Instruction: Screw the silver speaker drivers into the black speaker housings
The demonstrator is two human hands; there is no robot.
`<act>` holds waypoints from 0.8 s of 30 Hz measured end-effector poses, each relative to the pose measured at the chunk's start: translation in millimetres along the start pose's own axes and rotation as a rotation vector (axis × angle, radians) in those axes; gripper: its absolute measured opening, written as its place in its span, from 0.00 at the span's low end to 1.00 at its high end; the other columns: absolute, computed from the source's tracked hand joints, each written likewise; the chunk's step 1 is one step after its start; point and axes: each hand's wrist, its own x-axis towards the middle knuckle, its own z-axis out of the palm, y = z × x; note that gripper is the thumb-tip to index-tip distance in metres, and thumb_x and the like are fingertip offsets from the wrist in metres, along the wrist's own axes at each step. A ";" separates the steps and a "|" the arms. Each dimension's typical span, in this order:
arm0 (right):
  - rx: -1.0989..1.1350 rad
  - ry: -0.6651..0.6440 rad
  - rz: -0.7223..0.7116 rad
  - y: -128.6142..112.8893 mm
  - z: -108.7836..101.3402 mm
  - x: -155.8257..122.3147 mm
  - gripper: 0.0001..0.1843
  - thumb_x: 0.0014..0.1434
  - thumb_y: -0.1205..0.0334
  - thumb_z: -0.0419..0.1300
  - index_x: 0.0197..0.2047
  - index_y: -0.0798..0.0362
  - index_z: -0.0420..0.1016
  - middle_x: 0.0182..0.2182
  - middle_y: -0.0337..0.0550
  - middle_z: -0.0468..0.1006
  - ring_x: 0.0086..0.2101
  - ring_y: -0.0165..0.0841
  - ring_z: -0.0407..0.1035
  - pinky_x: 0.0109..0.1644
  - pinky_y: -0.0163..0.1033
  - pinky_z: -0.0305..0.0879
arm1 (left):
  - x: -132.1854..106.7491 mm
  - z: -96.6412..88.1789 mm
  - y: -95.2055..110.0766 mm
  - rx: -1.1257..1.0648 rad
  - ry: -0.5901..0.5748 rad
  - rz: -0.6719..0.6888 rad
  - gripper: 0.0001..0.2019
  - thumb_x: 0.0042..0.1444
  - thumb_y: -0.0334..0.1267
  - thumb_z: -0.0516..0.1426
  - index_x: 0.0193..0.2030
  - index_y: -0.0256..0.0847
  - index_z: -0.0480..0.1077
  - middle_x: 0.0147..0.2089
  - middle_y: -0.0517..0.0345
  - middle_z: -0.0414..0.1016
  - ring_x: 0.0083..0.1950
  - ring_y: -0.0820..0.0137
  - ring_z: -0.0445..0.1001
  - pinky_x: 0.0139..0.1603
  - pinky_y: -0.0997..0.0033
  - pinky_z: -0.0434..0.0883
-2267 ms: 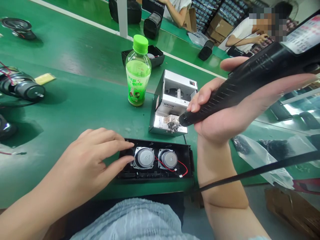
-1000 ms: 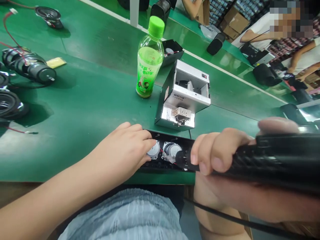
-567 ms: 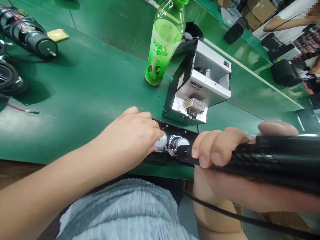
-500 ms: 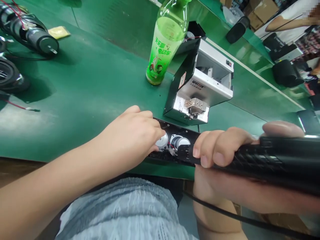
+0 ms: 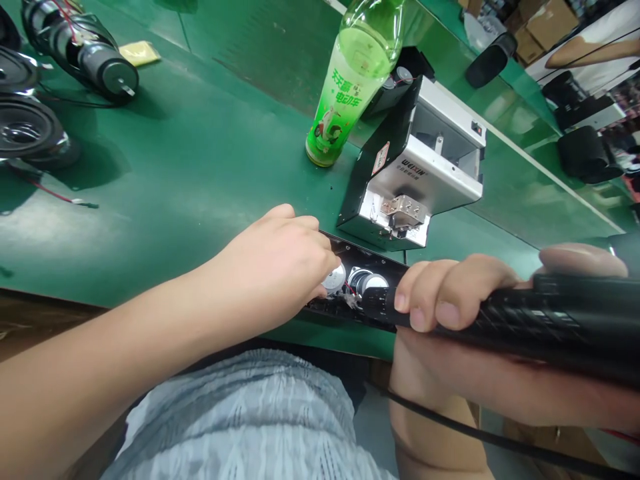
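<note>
A long black housing [image 5: 367, 255] lies at the near edge of the green table, with two small silver-backed speakers set in it. My left hand [image 5: 283, 267] is closed, fingers curled onto the nearer-left speaker [image 5: 335, 279]. Just to its right sits the other speaker [image 5: 369, 281], with red wire between them. My right hand [image 5: 453, 293] wraps round a thick black electric screwdriver [image 5: 545, 317], held almost level. Its front end points left, over the housing beside the right speaker; the bit cannot be made out.
Behind the housing stands a silver and black screw feeder [image 5: 430, 167], with a green drink bottle [image 5: 345, 100] beside it. Larger speakers [image 5: 27, 127] and a wired black cylinder assembly [image 5: 100, 63] occupy the far left. A black cable [image 5: 450, 427] hangs below my right arm. Another person's arm [image 5: 590, 50] shows top right.
The camera view has shifted slightly, so the table and its objects appear farther right. Both hands keep their hold, and the screwdriver stays at the housing.
</note>
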 end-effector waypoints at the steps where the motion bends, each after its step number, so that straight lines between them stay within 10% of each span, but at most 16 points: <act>1: 0.000 -0.003 -0.001 0.2 -0.4 0.1 0.31 0.68 0.29 0.58 0.52 0.49 0.79 0.23 0.38 0.79 0.19 0.36 0.68 0.25 0.49 0.67 | -0.4 0.2 0.0 0.000 0.002 -0.001 0.04 0.59 0.39 0.71 0.39 0.49 0.82 0.41 0.63 0.86 0.44 0.59 0.74 0.43 0.57 0.56; 15: -0.016 0.054 -0.022 0.9 5.6 -6.6 0.43 0.65 0.19 0.50 0.52 0.51 0.81 0.23 0.41 0.77 0.19 0.37 0.68 0.23 0.50 0.66 | -3.2 2.1 -1.3 -0.026 0.019 0.012 0.05 0.62 0.41 0.70 0.37 0.48 0.80 0.40 0.63 0.85 0.43 0.60 0.72 0.44 0.56 0.56; 24: -0.060 0.129 -0.006 0.1 13.8 -7.6 0.30 0.67 0.29 0.60 0.51 0.47 0.80 0.22 0.36 0.76 0.18 0.34 0.65 0.22 0.49 0.64 | -0.7 0.5 -1.2 -0.022 0.001 -0.004 0.04 0.62 0.41 0.70 0.38 0.48 0.82 0.41 0.64 0.85 0.44 0.60 0.73 0.44 0.56 0.57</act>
